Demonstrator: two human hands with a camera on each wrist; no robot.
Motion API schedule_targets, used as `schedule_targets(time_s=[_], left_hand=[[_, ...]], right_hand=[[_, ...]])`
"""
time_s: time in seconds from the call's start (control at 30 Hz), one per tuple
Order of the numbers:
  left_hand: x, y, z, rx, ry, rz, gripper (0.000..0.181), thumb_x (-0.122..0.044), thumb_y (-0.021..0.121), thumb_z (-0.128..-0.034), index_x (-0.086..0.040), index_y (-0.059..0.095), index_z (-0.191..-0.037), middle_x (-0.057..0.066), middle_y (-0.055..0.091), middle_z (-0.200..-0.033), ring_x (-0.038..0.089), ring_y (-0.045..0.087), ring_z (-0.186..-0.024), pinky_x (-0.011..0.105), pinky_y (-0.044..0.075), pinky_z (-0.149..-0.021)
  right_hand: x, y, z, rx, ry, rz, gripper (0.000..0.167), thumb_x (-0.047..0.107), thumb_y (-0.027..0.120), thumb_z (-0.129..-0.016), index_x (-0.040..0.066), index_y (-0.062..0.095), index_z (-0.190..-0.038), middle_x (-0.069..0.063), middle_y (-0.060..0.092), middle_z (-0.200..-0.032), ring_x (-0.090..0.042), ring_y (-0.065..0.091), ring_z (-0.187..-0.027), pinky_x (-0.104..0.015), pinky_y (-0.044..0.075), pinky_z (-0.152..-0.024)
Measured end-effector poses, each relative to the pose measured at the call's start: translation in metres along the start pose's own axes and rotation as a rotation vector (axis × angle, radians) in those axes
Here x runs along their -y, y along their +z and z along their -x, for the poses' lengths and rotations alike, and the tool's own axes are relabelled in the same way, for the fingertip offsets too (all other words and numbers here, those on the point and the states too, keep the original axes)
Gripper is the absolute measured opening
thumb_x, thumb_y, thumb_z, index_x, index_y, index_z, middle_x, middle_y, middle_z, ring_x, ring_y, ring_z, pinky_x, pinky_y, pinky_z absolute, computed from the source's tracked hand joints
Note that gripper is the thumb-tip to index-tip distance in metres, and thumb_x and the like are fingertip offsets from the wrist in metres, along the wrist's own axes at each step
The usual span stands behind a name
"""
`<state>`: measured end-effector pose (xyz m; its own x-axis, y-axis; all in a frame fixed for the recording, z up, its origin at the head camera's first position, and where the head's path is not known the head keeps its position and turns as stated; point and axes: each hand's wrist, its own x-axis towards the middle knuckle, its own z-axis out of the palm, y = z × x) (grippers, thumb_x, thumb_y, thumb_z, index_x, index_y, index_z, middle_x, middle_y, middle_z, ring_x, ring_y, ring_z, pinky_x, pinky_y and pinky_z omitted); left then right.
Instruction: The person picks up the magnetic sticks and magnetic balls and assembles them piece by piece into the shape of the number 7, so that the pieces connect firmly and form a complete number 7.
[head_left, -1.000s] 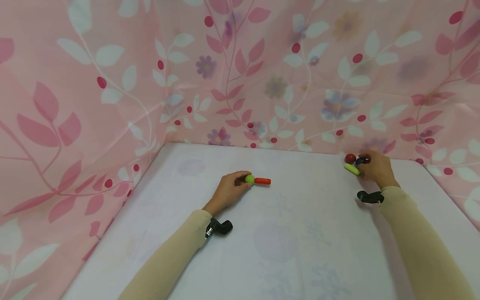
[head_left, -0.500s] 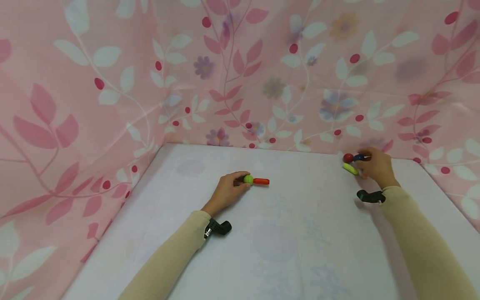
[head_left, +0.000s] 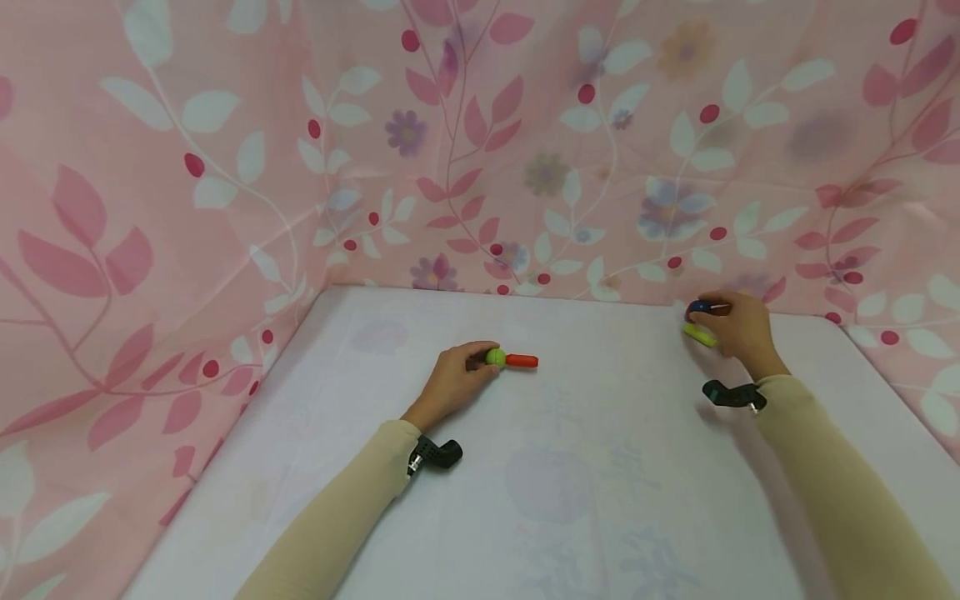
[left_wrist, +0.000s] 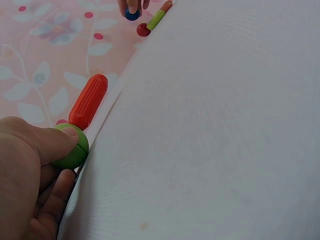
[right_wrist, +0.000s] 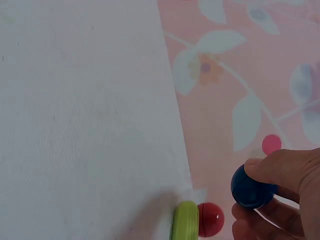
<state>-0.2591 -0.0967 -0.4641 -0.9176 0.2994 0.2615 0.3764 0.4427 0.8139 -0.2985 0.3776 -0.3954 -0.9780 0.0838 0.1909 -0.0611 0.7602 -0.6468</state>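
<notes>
In the head view my left hand (head_left: 454,380) pinches a green ball (head_left: 496,357), and a red-orange stick (head_left: 522,361) extends from the ball's right side. The left wrist view shows the thumb on that green ball (left_wrist: 73,150) beside the red-orange stick (left_wrist: 89,101). At the back right, my right hand (head_left: 741,331) holds a dark blue ball (head_left: 700,307) between thumb and fingers. Close by are a yellow-green stick (head_left: 699,335) and a red ball (right_wrist: 210,219), mostly hidden in the head view. The right wrist view shows the blue ball (right_wrist: 251,188) apart from the red one.
A white cloth-covered table (head_left: 585,450) spreads under both arms. Pink floral cloth (head_left: 480,150) hangs behind it and at the left. A black wrist device is on each forearm, the left one (head_left: 437,454) and the right one (head_left: 733,394).
My right hand has moved left with the blue ball, which now overlaps the red ball in the head view. The left hand keeps its hold on the green ball.
</notes>
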Motion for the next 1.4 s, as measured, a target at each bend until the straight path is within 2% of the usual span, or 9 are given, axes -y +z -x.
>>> schedule_targets(time_s=[0.23, 0.47, 0.53, 0.67, 0.77, 0.87, 1.03, 1.27, 1.4], left_hand=[[-0.001, -0.001, 0.0, 0.0, -0.004, 0.013, 0.039, -0.011, 0.077, -0.0969, -0.009, 0.069, -0.135, 0.005, 0.07, -0.125, 0.017, 0.067, -0.105, 0.033, 0.054, -0.094], [-0.002, -0.001, -0.001, 0.006, -0.008, 0.007, 0.04, -0.013, 0.077, -0.0972, -0.009, 0.069, -0.136, 0.005, 0.07, -0.125, 0.016, 0.067, -0.104, 0.033, 0.054, -0.094], [-0.002, -0.001, -0.001, 0.006, -0.005, 0.005, 0.04, -0.013, 0.076, -0.0974, -0.008, 0.068, -0.136, 0.005, 0.07, -0.126, 0.017, 0.067, -0.105, 0.033, 0.054, -0.095], [-0.002, -0.001, -0.001, 0.004, -0.004, 0.004, 0.039, -0.013, 0.076, -0.0973, -0.008, 0.069, -0.136, 0.006, 0.07, -0.126, 0.018, 0.067, -0.105, 0.034, 0.054, -0.095], [-0.001, -0.001, -0.001, 0.004, -0.006, 0.004, 0.039, -0.013, 0.077, -0.097, -0.009, 0.069, -0.135, 0.005, 0.07, -0.125, 0.017, 0.067, -0.104, 0.033, 0.054, -0.095], [0.0, 0.0, 0.0, 0.002, -0.005, 0.006, 0.039, -0.013, 0.077, -0.0971, -0.009, 0.069, -0.135, 0.005, 0.07, -0.125, 0.017, 0.067, -0.104, 0.033, 0.054, -0.095], [0.0, -0.001, 0.001, 0.003, -0.01, 0.009, 0.039, -0.013, 0.077, -0.097, -0.009, 0.069, -0.135, 0.004, 0.07, -0.125, 0.017, 0.067, -0.105, 0.033, 0.054, -0.095], [0.0, -0.001, 0.001, 0.005, -0.008, 0.012, 0.039, -0.013, 0.077, -0.0973, -0.01, 0.069, -0.136, 0.004, 0.069, -0.126, 0.017, 0.066, -0.105, 0.033, 0.054, -0.095], [0.0, -0.001, 0.001, 0.002, -0.006, 0.009, 0.039, -0.014, 0.077, -0.0973, -0.011, 0.069, -0.135, 0.003, 0.069, -0.125, 0.016, 0.066, -0.105, 0.033, 0.054, -0.095]], right_hand=[[0.019, 0.007, 0.004, -0.012, -0.071, -0.008, 0.052, 0.033, 0.074, -0.099, -0.001, 0.064, -0.138, -0.028, 0.065, -0.126, -0.043, 0.062, -0.114, -0.019, 0.046, -0.075], [0.029, 0.01, 0.007, -0.029, -0.071, -0.041, 0.052, 0.034, 0.074, -0.099, 0.0, 0.063, -0.137, -0.027, 0.066, -0.125, -0.041, 0.061, -0.113, -0.037, 0.047, -0.087], [0.032, 0.011, 0.008, -0.041, -0.077, -0.054, 0.051, 0.035, 0.075, -0.098, 0.0, 0.064, -0.135, -0.027, 0.067, -0.122, -0.04, 0.061, -0.112, -0.039, 0.045, -0.089], [0.038, 0.014, 0.011, -0.062, -0.1, -0.073, 0.048, 0.033, 0.077, -0.097, 0.0, 0.068, -0.13, -0.026, 0.07, -0.116, -0.035, 0.063, -0.105, -0.028, 0.046, -0.082], [0.04, 0.016, 0.012, -0.065, -0.119, -0.087, 0.047, 0.032, 0.078, -0.096, -0.001, 0.068, -0.129, -0.025, 0.071, -0.114, -0.023, 0.065, -0.097, -0.018, 0.048, -0.072], [0.043, 0.019, 0.014, -0.064, -0.143, -0.105, 0.046, 0.03, 0.079, -0.096, -0.001, 0.069, -0.127, -0.025, 0.072, -0.112, -0.015, 0.065, -0.091, -0.014, 0.05, -0.066], [0.049, 0.026, 0.019, -0.073, -0.175, -0.09, 0.042, 0.03, 0.079, -0.096, 0.002, 0.071, -0.125, -0.021, 0.073, -0.11, -0.023, 0.067, -0.093, -0.015, 0.049, -0.067], [0.059, 0.033, 0.024, -0.051, -0.178, -0.101, 0.044, 0.034, 0.078, -0.096, 0.005, 0.07, -0.128, -0.018, 0.073, -0.114, -0.033, 0.067, -0.103, -0.026, 0.049, -0.074], [0.064, 0.038, 0.026, -0.039, -0.187, -0.131, 0.043, 0.033, 0.079, -0.096, 0.005, 0.07, -0.128, -0.018, 0.072, -0.115, -0.034, 0.067, -0.106, -0.02, 0.048, -0.076]])
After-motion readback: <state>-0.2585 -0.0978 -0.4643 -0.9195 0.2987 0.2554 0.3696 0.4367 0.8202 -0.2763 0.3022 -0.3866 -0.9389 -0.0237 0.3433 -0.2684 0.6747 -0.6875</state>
